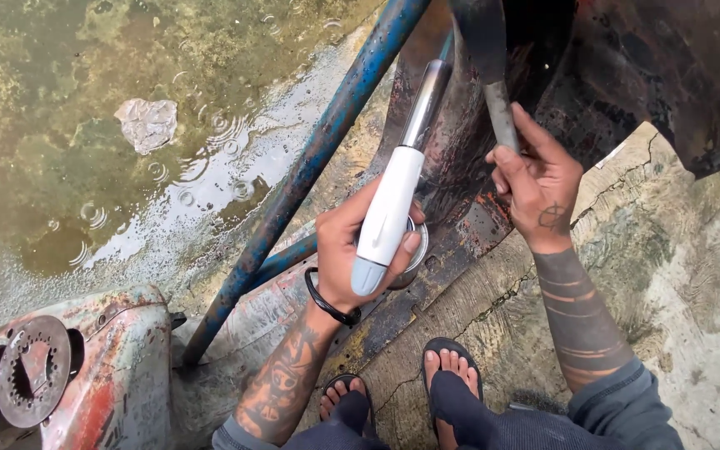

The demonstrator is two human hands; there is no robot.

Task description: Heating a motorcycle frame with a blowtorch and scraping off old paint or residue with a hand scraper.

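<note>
- Left hand (358, 246): fingers clenched around a white tool (389, 212), its metal tip pointing up at the rusty frame (460, 158).
- Right hand (537, 185): fingers wrapped on a grey metal rod (502, 117), beside the blue tube (310, 167).

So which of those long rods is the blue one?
The slanted pipe left of both hands is blue. The left hand's tool is white and chrome; the right hand's rod is grey.

Outdoor ground of cracked grey concrete (677, 275), wet and stained with green-brown algae. A shallow murky puddle (68, 125) covers the upper left, its surface marked by raindrop rings under flat daylight. A crumpled scrap of clear plastic (147, 123) lies in the water. At lower left stands a rusted red metal panel (118, 375) bearing a perforated steel disc (33, 371).
</note>
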